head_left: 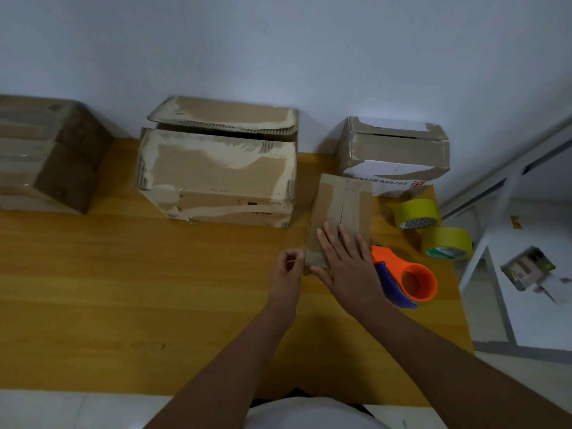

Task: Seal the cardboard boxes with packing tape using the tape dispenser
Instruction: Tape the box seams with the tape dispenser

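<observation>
Pressing right hand (pixel 346 261) flat, fingers straight, on small box (pixel 343 209), left hand (pixel 288 267) fingers curled at its near corner, grasp unclear.

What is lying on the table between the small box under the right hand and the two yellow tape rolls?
In the head view, only bare wooden table separates the small box from the tape rolls; the orange dispenser lies nearer the person.
</observation>
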Motion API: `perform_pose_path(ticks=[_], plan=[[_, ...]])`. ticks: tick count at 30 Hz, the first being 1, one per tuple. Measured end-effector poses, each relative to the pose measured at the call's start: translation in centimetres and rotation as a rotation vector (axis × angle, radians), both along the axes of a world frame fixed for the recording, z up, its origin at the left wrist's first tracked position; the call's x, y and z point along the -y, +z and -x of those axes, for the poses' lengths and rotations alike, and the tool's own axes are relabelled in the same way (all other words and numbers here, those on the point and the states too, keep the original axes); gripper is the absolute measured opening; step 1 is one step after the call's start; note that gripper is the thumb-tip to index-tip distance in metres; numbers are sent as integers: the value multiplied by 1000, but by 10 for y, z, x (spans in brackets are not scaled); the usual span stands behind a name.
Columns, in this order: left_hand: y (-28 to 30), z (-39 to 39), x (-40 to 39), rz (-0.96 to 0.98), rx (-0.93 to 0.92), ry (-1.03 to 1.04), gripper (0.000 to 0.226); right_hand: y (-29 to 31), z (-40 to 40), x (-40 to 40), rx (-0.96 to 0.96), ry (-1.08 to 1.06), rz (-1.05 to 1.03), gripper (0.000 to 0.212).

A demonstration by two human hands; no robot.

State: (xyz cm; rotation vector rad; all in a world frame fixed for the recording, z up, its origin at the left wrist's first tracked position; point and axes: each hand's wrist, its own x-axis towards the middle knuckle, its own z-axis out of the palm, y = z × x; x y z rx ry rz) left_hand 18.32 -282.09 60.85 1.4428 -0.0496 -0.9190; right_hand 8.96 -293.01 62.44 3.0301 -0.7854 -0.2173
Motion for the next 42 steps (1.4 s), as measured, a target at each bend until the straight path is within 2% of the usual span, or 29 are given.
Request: perform_pose_path(ticks=[6, 10, 13, 15, 17, 19, 22, 24, 27, 32, 35, 38, 42], plan=[[-3, -2, 11, -111, -76, 22, 32, 0, -1, 0, -9, -16, -3, 75], [4, -18, 12, -208, 12, -16, 13, 1, -1, 0, -5, -7, -13, 76], [10, -22, -4, -181, 121, -79, 21, 2, 0, 0, 2, -9, -27, 77], [14, -13, -14, -161, 231, -239, 37, 2, 0, -1, 3, -8, -35, 76], [13, 1, -18, -229, 445, -458, 60, 3, 0, -1, -3, -7, -37, 74], [12, 7, -19, -275, 582, -623, 78, 4, -1, 0, -14, -11, -32, 74], [10, -4, -26, -245, 671, -741, 80, 4, 0, -1, -16, -15, -40, 75], [13, -16, -25, -257, 792, -790, 74, 5, 0, -1, -4, -15, -56, 75], [17, -39, -8, -317, 964, -857, 76, 7, -1, 0, 17, -15, -92, 75], [25, -59, 3, -494, 1241, -1051, 95, 7, 5, -2, 20, -2, -104, 75], [25, -52, -14, -345, 1349, -1029, 108, 8, 16, -11, 37, 84, -134, 73], [24, -48, -31, -189, 1424, -1028, 98, 7, 33, -15, 51, 256, -190, 67], [34, -50, -32, -224, 1550, -897, 67, 10, 58, -6, 95, 412, -286, 60]])
